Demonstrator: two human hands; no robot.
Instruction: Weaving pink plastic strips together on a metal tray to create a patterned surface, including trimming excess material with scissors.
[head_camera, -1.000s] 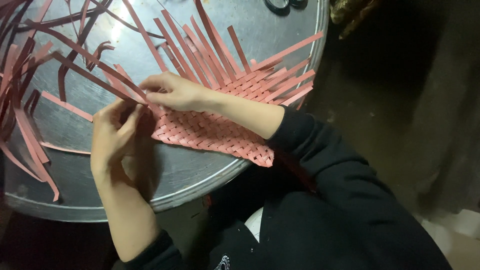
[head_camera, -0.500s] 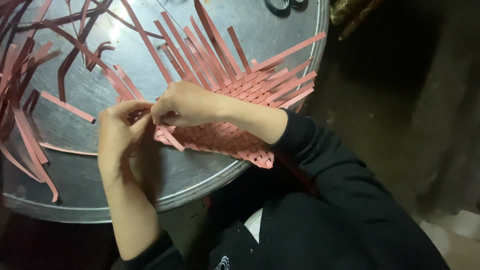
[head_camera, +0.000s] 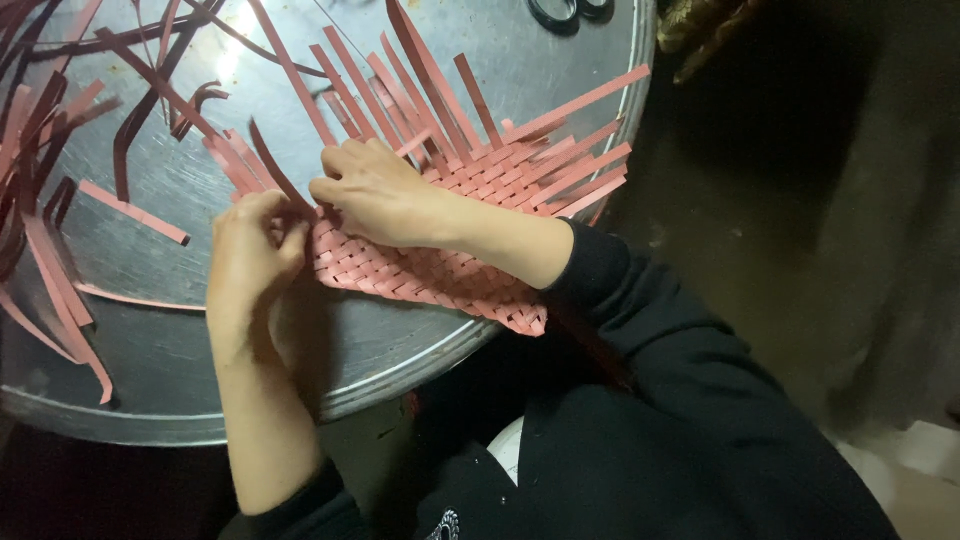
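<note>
Your left hand (head_camera: 250, 250) sat at about nine o'clock of the woven pink mat (head_camera: 440, 262), its fingers curled in and pinching a dark reddish strip (head_camera: 272, 170) that rose toward eleven o'clock from the mat's near corner. Your right hand (head_camera: 380, 195) lay across the mat's upper edge, at about eleven o'clock of its middle, palm down, fingers bent and pressed close together on the weave, the fingertips meeting those of your left hand at the same strip. Whether the right hand also gripped the strip, I could not tell.

The mat itself rested on the round metal tabletop (head_camera: 150, 350), toward the table's three o'clock side, with its lower corner hanging just past the rim. Loose unwoven ends (head_camera: 570, 150) fanned out from it toward one and two o'clock. More pink and dark strips (head_camera: 60, 200) lay scattered at the table's nine and ten o'clock. A pair of scissors (head_camera: 565, 10) showed at twelve o'clock, partly cut off by the frame.
</note>
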